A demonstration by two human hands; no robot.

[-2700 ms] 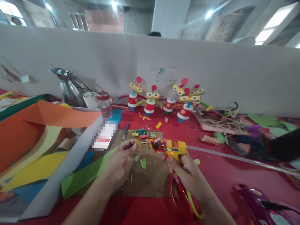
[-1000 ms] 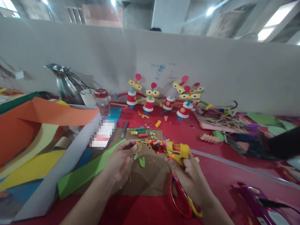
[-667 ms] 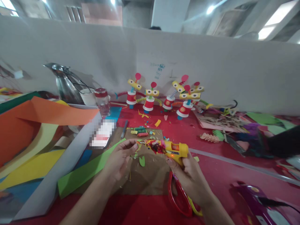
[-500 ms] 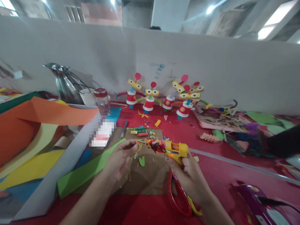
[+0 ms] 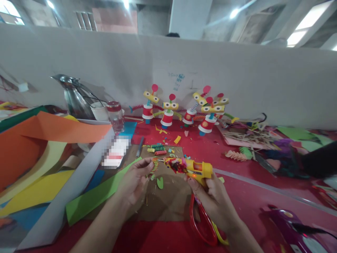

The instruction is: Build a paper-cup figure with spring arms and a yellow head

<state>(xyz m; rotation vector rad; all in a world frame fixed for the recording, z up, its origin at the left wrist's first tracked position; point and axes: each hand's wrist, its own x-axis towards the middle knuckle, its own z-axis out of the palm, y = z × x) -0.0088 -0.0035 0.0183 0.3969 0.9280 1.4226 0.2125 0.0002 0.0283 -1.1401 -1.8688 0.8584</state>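
Left grip: the left hand (image 5: 138, 174) pinches a pleated paper spring (image 5: 155, 165) between thumb and fingertips, over the board (image 5: 168, 207); the rest of the spring hangs below the fingers.
Right grip: the right hand (image 5: 207, 188) is closed round the handle of the yellow gun (image 5: 188, 167); its trigger finger is too hidden to read.
Gun tip: it points to 9 o'clock, right at the left fingertips; whether it touches paper or skin, I cannot tell. With the gun's light glowing, the tip is probably hot, so a small slip of either wrist could burn a finger.
Spring: thin and springy, I judge; too hard a pinch may crush its folds, too slack a one may let it twist off the tip.
Glue: an over-squeezed trigger could string or drip onto the green cutout (image 5: 160, 182) at 8 o'clock from the gun, or onto the loose springs (image 5: 158, 147) at 10.
Gun nose: scraps cling all over it; one might come loose and stick to the spring.
Scissors: the red-handled scissors (image 5: 210, 241) lie on the bench (image 5: 150, 239) between 5 and 6 o'clock, close under the right wrist; a dropped forearm could knock them.
Figures: the figures (image 5: 209, 123) stand at 12 o'clock, well clear of the hot tip.
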